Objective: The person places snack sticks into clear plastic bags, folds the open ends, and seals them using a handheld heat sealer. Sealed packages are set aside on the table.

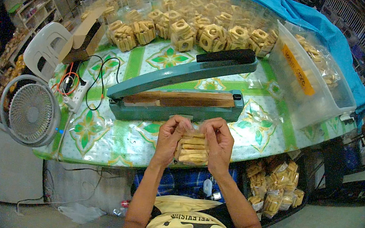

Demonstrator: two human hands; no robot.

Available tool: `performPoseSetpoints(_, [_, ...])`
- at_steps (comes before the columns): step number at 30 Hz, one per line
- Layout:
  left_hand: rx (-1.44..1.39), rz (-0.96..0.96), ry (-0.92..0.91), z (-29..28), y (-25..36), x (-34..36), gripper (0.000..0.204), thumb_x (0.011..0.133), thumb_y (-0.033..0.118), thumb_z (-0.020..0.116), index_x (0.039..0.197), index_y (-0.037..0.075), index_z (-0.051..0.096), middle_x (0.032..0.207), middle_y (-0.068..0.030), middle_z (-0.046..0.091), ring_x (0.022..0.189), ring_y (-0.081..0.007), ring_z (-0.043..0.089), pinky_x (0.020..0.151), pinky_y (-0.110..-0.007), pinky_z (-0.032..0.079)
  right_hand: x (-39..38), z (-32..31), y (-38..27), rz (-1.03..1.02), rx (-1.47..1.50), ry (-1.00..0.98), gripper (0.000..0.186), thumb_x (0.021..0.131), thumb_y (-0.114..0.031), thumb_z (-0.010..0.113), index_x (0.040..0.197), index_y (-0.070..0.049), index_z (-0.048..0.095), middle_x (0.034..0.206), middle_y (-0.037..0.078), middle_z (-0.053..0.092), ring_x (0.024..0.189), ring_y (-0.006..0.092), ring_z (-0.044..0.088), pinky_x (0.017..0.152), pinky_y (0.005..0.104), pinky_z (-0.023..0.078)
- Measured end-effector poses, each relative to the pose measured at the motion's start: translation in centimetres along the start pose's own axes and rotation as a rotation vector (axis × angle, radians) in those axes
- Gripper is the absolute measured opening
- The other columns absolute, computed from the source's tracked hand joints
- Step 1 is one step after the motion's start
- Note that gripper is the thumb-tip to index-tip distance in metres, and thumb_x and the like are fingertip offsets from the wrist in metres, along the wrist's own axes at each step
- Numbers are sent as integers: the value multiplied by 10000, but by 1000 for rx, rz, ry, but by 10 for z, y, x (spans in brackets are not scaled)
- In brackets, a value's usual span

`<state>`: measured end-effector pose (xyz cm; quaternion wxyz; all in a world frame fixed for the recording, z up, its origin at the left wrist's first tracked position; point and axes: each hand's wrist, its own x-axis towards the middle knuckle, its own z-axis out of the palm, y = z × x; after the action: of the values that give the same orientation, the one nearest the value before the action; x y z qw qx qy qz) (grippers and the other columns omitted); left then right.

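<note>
Between my two hands hangs a clear plastic bag (193, 150) holding a stack of pale yellow biscuit-like pieces, at the table's front edge. My left hand (173, 136) pinches the bag's upper left corner, and my right hand (217, 141) pinches the upper right. Just beyond my fingertips stands a teal impulse heat sealer (172, 119). Its long arm (173, 76) is raised, with a black grip at the right end, above a brown sealing strip (180, 98). The bag is apart from that strip.
Many filled bags (212, 36) crowd the table's far side. A translucent bin (307, 92) with an orange label stands right, beside blue cloth (294, 13). At left are a round fan (31, 111), a power strip (78, 94) and a cardboard box (83, 37). More bags (277, 188) lie below the table, right. People stand beyond.
</note>
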<state>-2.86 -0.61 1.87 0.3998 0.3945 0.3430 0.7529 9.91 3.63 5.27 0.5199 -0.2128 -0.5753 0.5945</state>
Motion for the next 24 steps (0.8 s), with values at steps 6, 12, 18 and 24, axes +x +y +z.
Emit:
performPoseSetpoints(6, [40,-42,61,-3,8,12,253,951,301,596,893,55,581,832,0,602,769,-74,544,712,-225,449,9,-6,-2,39,20,-17,122,959,-101,567,943,1,632,909,39,583,835,105,534,796,257,431])
performPoseSetpoints(12, [32,-58,79,3,15,15,201,928,262,634,894,73,574,805,-19,576,753,-110,539,693,-260,446,10,-21,1,45,-11,-58,78,942,-81,585,936,-9,615,916,41,600,834,106,554,789,253,442])
performPoseSetpoints(18, [-34,-46,53,-3,18,20,193,904,232,669,876,66,574,832,-25,607,797,-112,566,711,-255,464,6,-13,9,152,128,66,55,949,-88,581,935,-39,559,896,27,597,816,88,540,773,238,436])
performPoseSetpoints(24, [18,-52,192,2,7,15,132,910,140,648,851,66,556,888,-59,637,842,-123,581,761,-264,481,7,2,15,-13,92,222,28,951,-55,560,942,-39,538,912,37,589,824,99,539,783,237,431])
